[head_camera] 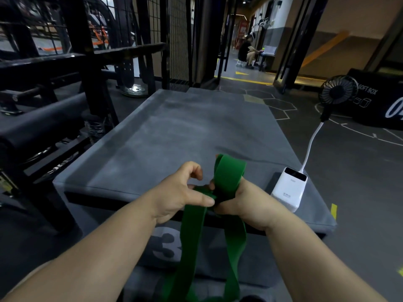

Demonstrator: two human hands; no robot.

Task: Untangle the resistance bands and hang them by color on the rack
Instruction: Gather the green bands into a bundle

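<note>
**Green band being gripped by both hands above the grey pad**

A wide, flat, green rubber resistance band [229, 177] is being held in the air just in front of the near edge of a grey padded box [174, 131], low in the middle of the view. A folded loop of it is being carried upright above the right hand [244, 205], a bunched twist is being squeezed between the two hands, and two long strands are being left to hang down between the forearms. The twist is being pinched by the left hand [181, 192], thumb stretched along the band and fingers curled above it. The loop is being clasped by the right hand with curled fingers.

A large pale numeral 3 [168, 245] is being shown on the box's front face. A white rectangular power bank [289, 188] is being supported on the pad's right corner, and a small black fan [338, 90] is being fed from it through a white cable [309, 149]. A black metal rack [87, 62] is being seen on the left, and a dark floor with white lines on the right.
</note>
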